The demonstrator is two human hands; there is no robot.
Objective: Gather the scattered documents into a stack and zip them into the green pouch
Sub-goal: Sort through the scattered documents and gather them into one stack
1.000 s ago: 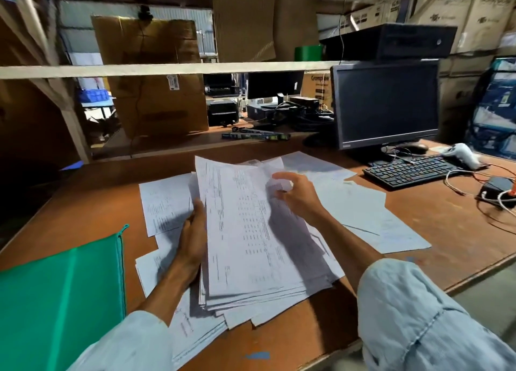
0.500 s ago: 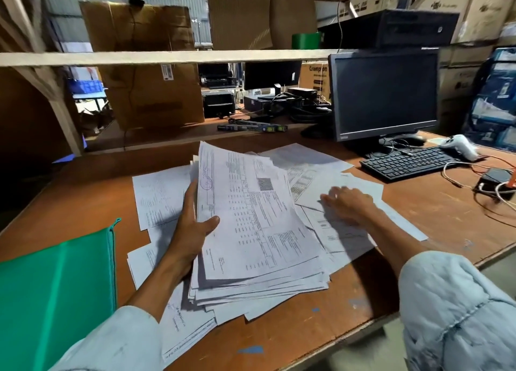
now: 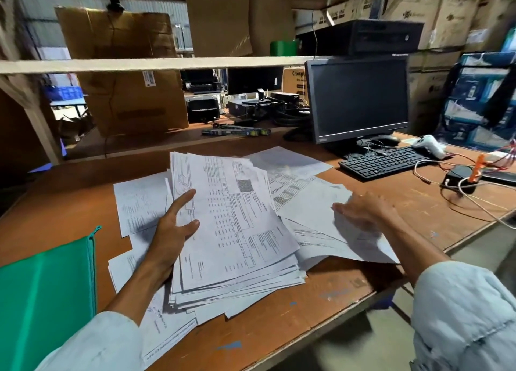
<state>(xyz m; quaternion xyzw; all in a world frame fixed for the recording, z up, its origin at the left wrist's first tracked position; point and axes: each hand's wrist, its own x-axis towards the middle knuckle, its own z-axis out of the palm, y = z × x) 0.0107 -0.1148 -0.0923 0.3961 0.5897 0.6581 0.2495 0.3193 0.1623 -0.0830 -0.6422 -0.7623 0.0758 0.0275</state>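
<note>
My left hand (image 3: 171,228) grips the left edge of a thick stack of printed documents (image 3: 237,236) in the middle of the brown table (image 3: 293,315), thumb and one finger lying on the top sheet. To the right, my right hand (image 3: 363,208), blurred, holds a loose sheet (image 3: 315,217) whose near edge is raised off the table. More loose sheets lie left of the stack (image 3: 139,200), under my left forearm (image 3: 164,328) and beyond the stack (image 3: 287,161). The green pouch (image 3: 47,301) lies flat at the near left, zipper edge towards the papers.
A black monitor (image 3: 357,97) and keyboard (image 3: 382,162) stand at the back right, with a white controller (image 3: 430,146), a black adapter (image 3: 458,178) and loose cables beside them. Cardboard boxes and a shelf board fill the back. The table's front edge runs diagonally at right.
My right hand left the stack, went right onto the loose sheets and now lifts one. My left hand kept hold of the stack, which has tipped down flatter.
</note>
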